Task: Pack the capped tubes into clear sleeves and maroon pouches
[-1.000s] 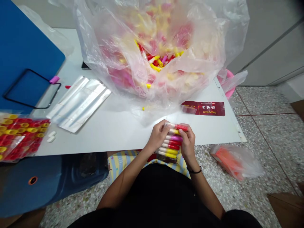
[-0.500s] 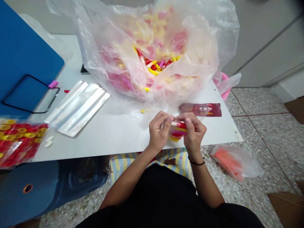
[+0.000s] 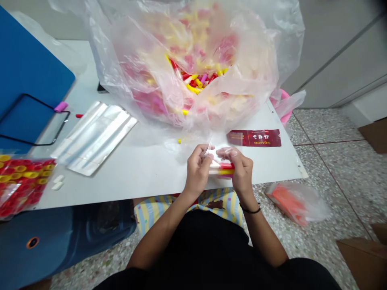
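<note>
Near the table's front edge, my left hand (image 3: 196,171) is closed on the left side of a small clear plastic bag (image 3: 221,172) with red, yellow and white tubes in it. Around the bag's right end curl the fingers of my right hand (image 3: 242,172), also closed. The tubes lie crosswise between both palms, and clear film stands up above them between the fingertips. Just beyond my hands is a dark red printed card (image 3: 264,138). A large translucent bag (image 3: 260,86), full of red, yellow and pink tubes, lies open behind it.
A stack of flat clear bags (image 3: 93,139) lies left on the white table (image 3: 157,173). Beside it are a filled bag of red and yellow tubes (image 3: 26,181), two white pieces (image 3: 57,183) and a blue board (image 3: 27,68). An orange item in plastic (image 3: 290,201) rests on the floor.
My hands have lowered slightly, and my right hand has shifted left and turned. More clear film now shows above the tubes, which lie level between my hands. The camera view has shifted a little.
</note>
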`<state>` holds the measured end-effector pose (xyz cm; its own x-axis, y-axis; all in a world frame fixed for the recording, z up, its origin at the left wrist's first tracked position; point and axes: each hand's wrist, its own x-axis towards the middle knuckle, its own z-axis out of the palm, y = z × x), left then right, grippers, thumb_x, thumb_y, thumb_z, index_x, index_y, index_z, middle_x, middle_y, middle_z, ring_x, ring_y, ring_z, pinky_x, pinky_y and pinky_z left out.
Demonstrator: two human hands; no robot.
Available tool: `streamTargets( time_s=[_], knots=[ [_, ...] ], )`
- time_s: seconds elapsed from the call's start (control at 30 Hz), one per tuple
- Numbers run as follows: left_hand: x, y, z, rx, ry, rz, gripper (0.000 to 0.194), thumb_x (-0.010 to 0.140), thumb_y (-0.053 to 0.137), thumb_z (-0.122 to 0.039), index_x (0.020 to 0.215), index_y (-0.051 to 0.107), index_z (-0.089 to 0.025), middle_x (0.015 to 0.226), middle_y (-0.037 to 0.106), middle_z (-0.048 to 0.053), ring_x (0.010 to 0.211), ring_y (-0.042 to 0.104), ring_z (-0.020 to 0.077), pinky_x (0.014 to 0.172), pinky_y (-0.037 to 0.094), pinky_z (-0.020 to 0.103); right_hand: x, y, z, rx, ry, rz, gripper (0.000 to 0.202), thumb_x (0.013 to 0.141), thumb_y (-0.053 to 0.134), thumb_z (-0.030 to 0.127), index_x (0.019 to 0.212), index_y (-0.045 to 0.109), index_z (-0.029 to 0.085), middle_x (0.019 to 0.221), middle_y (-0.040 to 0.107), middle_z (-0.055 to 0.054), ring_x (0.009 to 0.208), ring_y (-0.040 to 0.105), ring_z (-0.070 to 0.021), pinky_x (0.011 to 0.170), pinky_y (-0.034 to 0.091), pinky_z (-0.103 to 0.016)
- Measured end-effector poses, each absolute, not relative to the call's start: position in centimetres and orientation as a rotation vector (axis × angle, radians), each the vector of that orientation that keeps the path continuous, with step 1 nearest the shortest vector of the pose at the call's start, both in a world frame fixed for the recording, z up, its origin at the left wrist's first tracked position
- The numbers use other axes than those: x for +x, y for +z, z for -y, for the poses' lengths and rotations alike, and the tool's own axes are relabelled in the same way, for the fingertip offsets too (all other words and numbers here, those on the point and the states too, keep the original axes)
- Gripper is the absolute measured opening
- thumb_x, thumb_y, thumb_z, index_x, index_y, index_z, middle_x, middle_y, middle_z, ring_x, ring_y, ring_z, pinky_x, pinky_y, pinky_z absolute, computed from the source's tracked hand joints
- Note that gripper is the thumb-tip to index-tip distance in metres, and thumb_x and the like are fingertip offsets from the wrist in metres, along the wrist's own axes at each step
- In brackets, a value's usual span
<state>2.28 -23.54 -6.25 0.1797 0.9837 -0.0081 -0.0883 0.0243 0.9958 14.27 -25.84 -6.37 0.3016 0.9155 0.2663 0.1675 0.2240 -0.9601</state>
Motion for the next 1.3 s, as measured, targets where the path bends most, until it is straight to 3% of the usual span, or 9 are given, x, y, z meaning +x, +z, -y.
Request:
streamTargets(
  time_s=[0.1,0.2,0.37,0.57,0.77,1.03,1.3],
  knots=[
    [0.3,-7.0,26.2,1.338,1.034,-1.071,0.010,0.087,0.052,-0.026,0.089,0.057,-0.018,0.076,0.058,-0.001,0.068,0.055,0.0124,0.065,0.044,0.024,14.2,-7.0,28.7,-1.279,0.557,1.324,0.023,0.091,0.046,0.021,0.080,0.066,0.019,0.081,0.062,-0.004,0.078,0.059,-0.0159,0.069,0.047,-0.031],
    [-1.9,-9.2,29.5,1.665,1.105,-0.961,0.015,0.089,0.051,-0.023,0.078,0.058,-0.018,0.075,0.059,0.001,0.073,0.056,0.0146,0.069,0.046,0.028,14.7,-9.6,32.7,-1.210,0.147,1.616,0.017,0.085,0.053,0.015,0.091,0.067,0.023,0.079,0.061,-0.003,0.078,0.057,-0.0175,0.067,0.046,-0.034],
    [-3.6,-13.5,32.2,2.254,1.320,-0.740,0.005,0.086,0.059,-0.018,0.086,0.064,-0.020,0.078,0.068,0.002,0.084,0.061,0.0179,0.074,0.050,0.034,16.3,-15.0,37.1,-1.261,-0.137,1.842,0.022,0.089,0.055,0.026,0.106,0.065,0.034,0.098,0.064,-0.005,0.085,0.056,-0.0195,0.075,0.049,-0.039],
    [-3.1,-13.8,31.0,2.357,1.280,-0.697,0.012,0.084,0.060,-0.012,0.096,0.064,-0.016,0.086,0.070,0.005,0.096,0.062,0.0198,0.077,0.053,0.034,17.6,-15.1,35.9,-1.315,-0.151,1.875,0.028,0.090,0.055,0.024,0.114,0.064,0.034,0.098,0.066,-0.005,0.084,0.055,-0.0188,0.072,0.047,-0.036],
    [-2.3,-12.9,27.9,2.479,1.390,-0.691,0.023,0.085,0.059,-0.012,0.106,0.063,-0.019,0.093,0.071,0.005,0.097,0.064,0.0200,0.077,0.053,0.035,18.9,-14.1,32.7,-1.323,-0.210,1.852,0.023,0.086,0.060,0.027,0.107,0.067,0.037,0.096,0.068,-0.003,0.078,0.056,-0.0180,0.072,0.047,-0.036],
    [-2.7,-13.6,27.7,2.223,1.104,-0.732,0.008,0.085,0.056,-0.015,0.088,0.064,-0.017,0.085,0.068,0.007,0.089,0.062,0.0195,0.076,0.055,0.035,18.3,-15.1,32.4,-1.132,0.168,1.906,0.023,0.082,0.057,0.018,0.103,0.064,0.023,0.096,0.064,-0.007,0.085,0.059,-0.0204,0.070,0.047,-0.039],
    [-0.6,-12.6,29.0,1.985,1.077,-1.244,0.016,0.089,0.047,-0.014,0.080,0.060,-0.017,0.080,0.062,0.006,0.077,0.058,0.0163,0.068,0.048,0.031,15.2,-14.1,32.0,-1.417,0.325,1.510,0.015,0.086,0.050,0.007,0.087,0.060,0.019,0.081,0.054,-0.005,0.078,0.053,-0.0159,0.065,0.045,-0.031]
  ],
)
